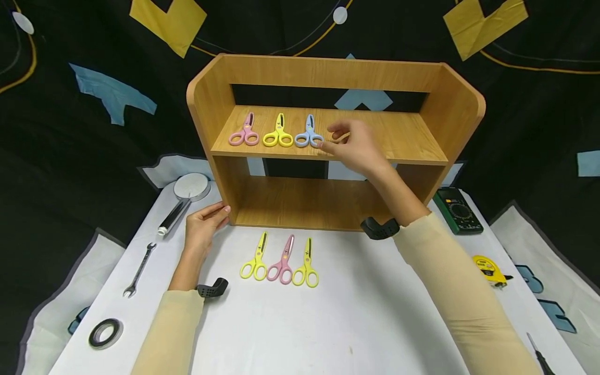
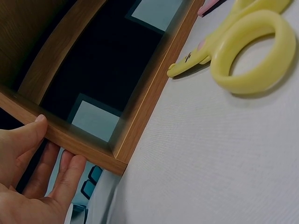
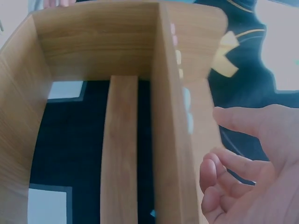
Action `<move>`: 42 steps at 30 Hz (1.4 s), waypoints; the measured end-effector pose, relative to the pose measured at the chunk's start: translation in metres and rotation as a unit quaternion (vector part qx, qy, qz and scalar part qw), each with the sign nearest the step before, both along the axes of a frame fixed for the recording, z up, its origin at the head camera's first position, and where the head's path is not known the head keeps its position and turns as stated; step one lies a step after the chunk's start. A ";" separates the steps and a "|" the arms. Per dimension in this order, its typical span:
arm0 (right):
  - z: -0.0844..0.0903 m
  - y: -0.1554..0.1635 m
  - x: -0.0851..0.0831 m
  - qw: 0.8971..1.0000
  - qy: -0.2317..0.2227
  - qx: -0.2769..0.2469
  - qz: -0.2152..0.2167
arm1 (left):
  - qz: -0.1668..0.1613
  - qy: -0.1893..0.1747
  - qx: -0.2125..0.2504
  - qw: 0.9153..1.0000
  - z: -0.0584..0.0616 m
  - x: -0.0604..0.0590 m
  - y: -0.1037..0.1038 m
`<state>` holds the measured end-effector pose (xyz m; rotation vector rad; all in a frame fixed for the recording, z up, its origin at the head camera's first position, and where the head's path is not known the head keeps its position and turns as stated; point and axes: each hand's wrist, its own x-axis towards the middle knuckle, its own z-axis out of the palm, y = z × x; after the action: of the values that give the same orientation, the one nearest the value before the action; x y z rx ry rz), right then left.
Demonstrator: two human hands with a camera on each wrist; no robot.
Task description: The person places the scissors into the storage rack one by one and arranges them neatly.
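Pink scissors, yellow scissors and blue scissors lie in a row on the upper board of a wooden shelf unit. My right hand is just right of the blue pair, thumb tip close by its handle; in the right wrist view a gap separates thumb and bent fingers, with nothing between them. With its fingertips my left hand touches the edge of the unit's left side panel. In front, on the white table, lie yellow scissors, pink scissors and a second yellow pair.
Left on the table are a magnifier-like tool with a black handle, a wrench and a tape roll. To the right lie a multimeter, a yellow tape measure and a screwdriver. Dark cloth hangs behind.
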<state>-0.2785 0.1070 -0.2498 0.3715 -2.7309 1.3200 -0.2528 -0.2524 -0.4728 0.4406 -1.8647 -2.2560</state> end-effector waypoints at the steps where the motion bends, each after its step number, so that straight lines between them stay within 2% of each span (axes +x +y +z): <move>1: 0.000 0.004 0.004 1.000 0.005 -0.002 0.001 | 0.001 0.000 0.001 1.000 0.000 0.000 -0.001; 6: -0.004 0.025 0.025 1.000 0.027 -0.013 0.004 | 0.006 0.001 0.001 1.000 0.001 0.002 -0.004; 10: -0.018 0.042 0.045 0.999 0.035 -0.019 0.010 | 0.003 -0.002 -0.001 1.000 0.001 0.003 -0.005; 14: -0.043 0.056 0.069 0.999 0.032 -0.016 0.025 | 0.003 -0.009 0.000 1.000 0.000 0.004 -0.005; 21: -0.095 0.063 0.105 0.999 -0.008 -0.011 0.046 | -0.002 -0.008 -0.002 1.000 0.000 0.002 -0.004; 31: -0.161 0.040 0.129 0.994 -0.083 -0.060 0.041 | -0.003 -0.003 -0.002 1.000 0.001 0.001 0.000; 37: -0.201 0.022 0.134 0.990 -0.115 -0.076 0.036 | -0.002 -0.002 -0.021 1.000 0.000 0.000 0.001; 42: -0.222 0.010 0.135 0.987 -0.130 -0.082 0.039 | -0.002 -0.006 -0.012 1.000 0.002 0.000 0.001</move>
<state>-0.1438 0.1174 -0.4722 0.3155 -2.8062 1.7132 -0.2527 -0.2515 -0.4711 0.4481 -1.8977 -2.2373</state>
